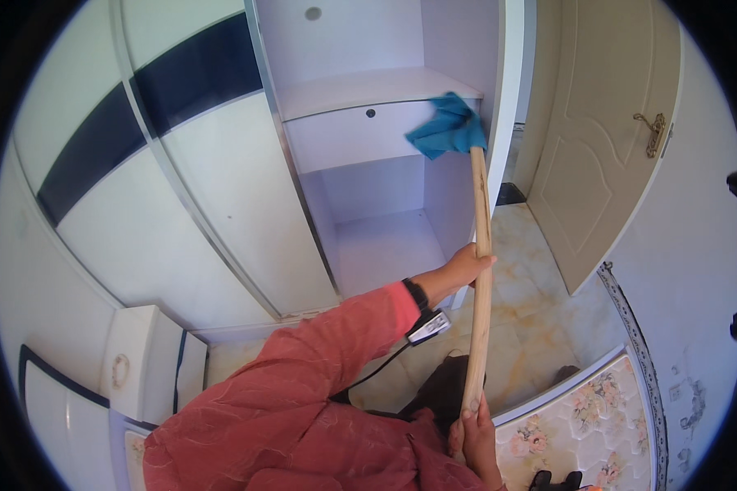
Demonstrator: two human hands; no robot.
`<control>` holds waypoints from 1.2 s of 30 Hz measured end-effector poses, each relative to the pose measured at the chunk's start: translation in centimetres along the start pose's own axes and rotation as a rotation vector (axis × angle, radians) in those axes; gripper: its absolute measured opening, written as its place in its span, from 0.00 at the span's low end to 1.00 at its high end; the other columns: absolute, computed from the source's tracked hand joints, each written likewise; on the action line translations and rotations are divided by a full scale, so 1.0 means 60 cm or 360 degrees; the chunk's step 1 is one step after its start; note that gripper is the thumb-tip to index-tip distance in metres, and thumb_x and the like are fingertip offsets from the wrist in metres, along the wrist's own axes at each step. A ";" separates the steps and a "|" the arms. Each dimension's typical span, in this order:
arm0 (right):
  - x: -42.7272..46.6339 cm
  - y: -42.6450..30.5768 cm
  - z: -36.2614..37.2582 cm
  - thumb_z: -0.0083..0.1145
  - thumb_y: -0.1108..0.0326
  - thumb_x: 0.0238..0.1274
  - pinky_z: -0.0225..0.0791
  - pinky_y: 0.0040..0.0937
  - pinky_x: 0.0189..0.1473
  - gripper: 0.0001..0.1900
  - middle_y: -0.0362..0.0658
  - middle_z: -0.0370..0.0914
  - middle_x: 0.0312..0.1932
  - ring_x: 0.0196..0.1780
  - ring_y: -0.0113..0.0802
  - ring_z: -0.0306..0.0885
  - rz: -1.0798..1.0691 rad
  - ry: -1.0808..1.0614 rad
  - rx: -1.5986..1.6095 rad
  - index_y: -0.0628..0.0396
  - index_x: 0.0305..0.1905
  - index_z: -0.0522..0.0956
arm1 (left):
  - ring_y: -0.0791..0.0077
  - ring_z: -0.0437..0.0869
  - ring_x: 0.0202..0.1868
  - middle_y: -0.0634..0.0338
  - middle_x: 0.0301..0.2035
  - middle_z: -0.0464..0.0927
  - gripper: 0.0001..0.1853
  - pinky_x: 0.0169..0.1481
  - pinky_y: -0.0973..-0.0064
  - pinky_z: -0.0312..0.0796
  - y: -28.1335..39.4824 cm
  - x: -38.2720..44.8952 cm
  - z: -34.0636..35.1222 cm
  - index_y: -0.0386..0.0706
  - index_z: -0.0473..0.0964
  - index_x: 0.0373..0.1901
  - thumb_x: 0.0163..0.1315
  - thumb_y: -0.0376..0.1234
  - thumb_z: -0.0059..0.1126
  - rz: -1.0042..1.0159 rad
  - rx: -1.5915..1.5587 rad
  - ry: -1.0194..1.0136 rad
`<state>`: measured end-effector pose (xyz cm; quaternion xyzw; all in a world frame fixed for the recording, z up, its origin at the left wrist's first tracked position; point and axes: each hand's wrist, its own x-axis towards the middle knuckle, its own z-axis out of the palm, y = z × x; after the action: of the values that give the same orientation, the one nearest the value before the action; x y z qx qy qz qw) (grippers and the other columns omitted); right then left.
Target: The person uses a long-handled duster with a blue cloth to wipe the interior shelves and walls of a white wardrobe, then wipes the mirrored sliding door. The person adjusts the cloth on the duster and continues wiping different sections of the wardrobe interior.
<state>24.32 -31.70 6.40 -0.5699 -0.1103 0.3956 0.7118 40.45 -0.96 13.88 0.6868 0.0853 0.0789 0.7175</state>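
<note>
A long wooden pole (480, 307) runs upright through the picture, a blue cloth (447, 130) at its far end. My left hand (467, 265) grips the pole around its middle; a black band and a small device are at that wrist. Near the pole's lower end, my right hand (476, 433) is closed around the wood. The cloth lies in front of the right part of a white drawer front (350, 135), close to the wardrobe's side panel. Whether the cloth touches the panel cannot be told.
White sliding wardrobe doors (233, 202) stand left of the open shelves (381, 86). A beige door (596, 135) stands ajar at the right. A floral mattress (565, 423) lies at the lower right, a white bedside cabinet (135, 362) at the lower left.
</note>
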 end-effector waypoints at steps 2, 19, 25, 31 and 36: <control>0.000 0.001 -0.004 0.47 0.72 0.71 0.68 0.25 0.26 0.31 0.41 0.73 0.27 0.25 0.26 0.71 -0.0035 -0.0026 0.0153 0.48 0.76 0.54 | 0.71 0.83 0.33 0.57 0.33 0.79 0.14 0.33 0.72 0.75 0.008 0.005 0.008 0.42 0.64 0.49 0.72 0.40 0.52 0.0010 0.0016 -0.0011; 0.077 -0.142 0.128 0.48 0.76 0.71 0.66 0.26 0.25 0.40 0.43 0.72 0.28 0.24 0.28 0.70 0.0159 -0.0983 -0.0075 0.45 0.79 0.41 | 0.73 0.81 0.34 0.59 0.31 0.78 0.14 0.38 0.71 0.77 0.126 -0.173 -0.263 0.42 0.66 0.47 0.71 0.42 0.52 0.0463 -0.0032 0.0722; 0.034 -0.285 0.127 0.52 0.59 0.70 0.72 0.33 0.12 0.42 0.66 0.71 0.43 0.15 0.37 0.72 -0.0383 -0.1065 0.0592 0.42 0.79 0.39 | 0.71 0.80 0.32 0.58 0.31 0.75 0.13 0.38 0.65 0.77 0.235 -0.070 -0.245 0.42 0.67 0.42 0.71 0.42 0.52 0.0526 -0.0260 0.0689; 0.001 -0.419 0.100 0.43 0.54 0.75 0.79 0.36 0.18 0.37 0.76 0.65 0.55 0.23 0.39 0.79 -0.1220 -0.0829 0.0702 0.44 0.79 0.39 | 0.71 0.76 0.29 0.57 0.32 0.75 0.15 0.32 0.71 0.71 0.323 -0.005 -0.189 0.40 0.70 0.39 0.70 0.44 0.52 0.0499 -0.0675 0.0319; -0.015 -0.499 0.156 0.50 0.52 0.69 0.80 0.32 0.27 0.36 0.62 0.73 0.54 0.31 0.37 0.81 -0.1529 -0.0323 -0.0243 0.52 0.75 0.50 | 0.68 0.78 0.28 0.54 0.32 0.77 0.19 0.31 0.73 0.70 0.375 -0.025 -0.199 0.40 0.70 0.43 0.70 0.48 0.49 0.0468 -0.0700 0.0361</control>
<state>31.17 -26.67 36.63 -0.4638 -0.4578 0.0670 0.7555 36.33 11.28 35.90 0.5064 0.0454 0.2749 0.8160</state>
